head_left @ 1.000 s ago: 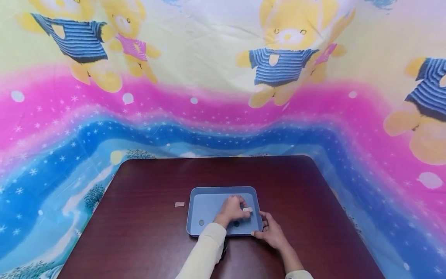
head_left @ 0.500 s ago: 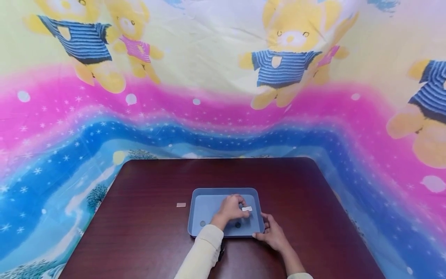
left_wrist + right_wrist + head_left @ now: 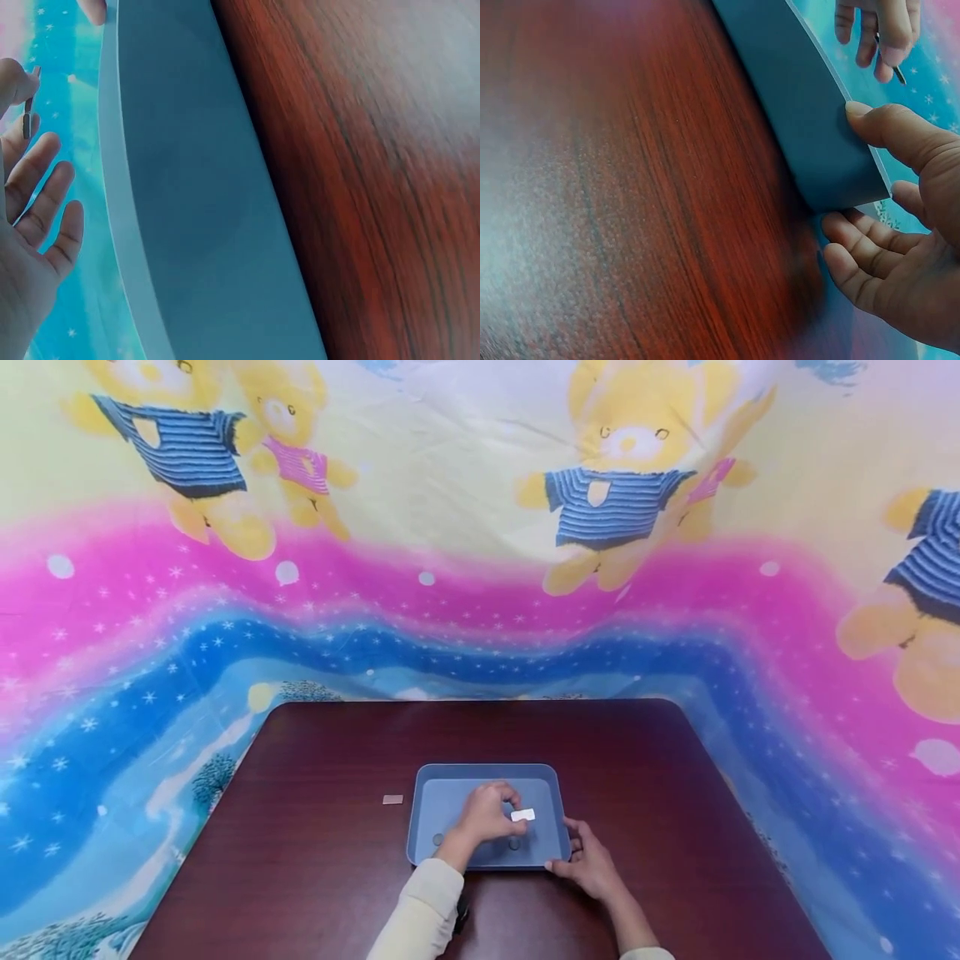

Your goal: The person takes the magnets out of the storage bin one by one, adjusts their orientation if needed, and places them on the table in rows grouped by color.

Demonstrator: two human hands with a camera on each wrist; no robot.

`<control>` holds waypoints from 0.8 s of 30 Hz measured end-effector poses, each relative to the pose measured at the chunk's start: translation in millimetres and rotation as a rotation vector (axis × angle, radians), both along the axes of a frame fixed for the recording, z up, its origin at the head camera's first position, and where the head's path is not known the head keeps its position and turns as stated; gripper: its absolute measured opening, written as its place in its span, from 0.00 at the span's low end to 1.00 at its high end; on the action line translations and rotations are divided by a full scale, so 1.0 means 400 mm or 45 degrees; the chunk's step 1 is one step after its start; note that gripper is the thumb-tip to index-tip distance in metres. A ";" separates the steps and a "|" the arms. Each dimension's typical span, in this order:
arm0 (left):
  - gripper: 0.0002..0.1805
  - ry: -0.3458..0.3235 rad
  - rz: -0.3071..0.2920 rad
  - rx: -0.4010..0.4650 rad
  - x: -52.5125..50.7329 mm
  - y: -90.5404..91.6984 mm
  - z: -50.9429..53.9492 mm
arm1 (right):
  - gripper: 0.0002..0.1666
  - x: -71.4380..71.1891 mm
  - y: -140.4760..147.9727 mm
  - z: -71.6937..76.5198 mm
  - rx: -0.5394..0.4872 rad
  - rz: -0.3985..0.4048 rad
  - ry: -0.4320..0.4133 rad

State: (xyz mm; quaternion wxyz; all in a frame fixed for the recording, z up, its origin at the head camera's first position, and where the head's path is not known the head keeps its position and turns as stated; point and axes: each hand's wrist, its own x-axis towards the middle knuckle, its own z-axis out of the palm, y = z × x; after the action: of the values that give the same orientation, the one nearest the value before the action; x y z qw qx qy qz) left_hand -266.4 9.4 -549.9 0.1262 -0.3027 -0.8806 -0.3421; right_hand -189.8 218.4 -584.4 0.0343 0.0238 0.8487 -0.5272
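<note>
A blue-grey rectangular tray [image 3: 438,797] lies on the table. Above its right half, my left hand [image 3: 483,816] pinches a small flat rectangular piece [image 3: 522,815], its pale face catching light. From the side, in the left wrist view, the piece [image 3: 28,112] looks thin and is held between thumb and forefinger, the other fingers loosely spread. My right hand [image 3: 592,864] grips the tray's near right corner. In the right wrist view its thumb is on the tray's rim [image 3: 832,82]. Two small round grey discs, one [image 3: 513,843] below the left hand and one [image 3: 438,840] beside the wrist, lie in the tray.
A second small flat rectangle [image 3: 393,799], pinkish-brown, lies on the table left of the tray. The dark red-brown wooden table [image 3: 322,852] has rounded far corners. Behind it hangs a cloth [image 3: 450,527] printed with bears.
My left hand has drawn slightly left with the piece, whose pale face now shows more fully. The right hand stays at the tray corner. The head view has shifted slightly.
</note>
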 end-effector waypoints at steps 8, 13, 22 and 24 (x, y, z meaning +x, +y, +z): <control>0.11 0.075 -0.004 -0.013 0.007 -0.045 0.013 | 0.50 0.002 0.002 0.000 -0.007 -0.006 0.015; 0.11 0.132 0.022 -0.016 0.011 -0.078 0.021 | 0.50 0.001 0.001 0.002 -0.022 -0.018 0.007; 0.10 0.180 0.080 0.007 0.015 -0.142 0.039 | 0.51 -0.002 0.004 0.002 -0.018 0.010 -0.005; 0.11 0.190 0.107 -0.020 0.017 -0.158 0.040 | 0.52 -0.001 0.003 0.004 -0.012 0.005 -0.008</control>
State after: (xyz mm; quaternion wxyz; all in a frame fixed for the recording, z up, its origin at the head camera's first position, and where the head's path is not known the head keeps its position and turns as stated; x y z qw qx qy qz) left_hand -259.5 -54.0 -533.7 0.2034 -0.2911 -0.8833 -0.3060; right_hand -190.3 219.6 -582.8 0.0383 0.0236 0.8461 -0.5311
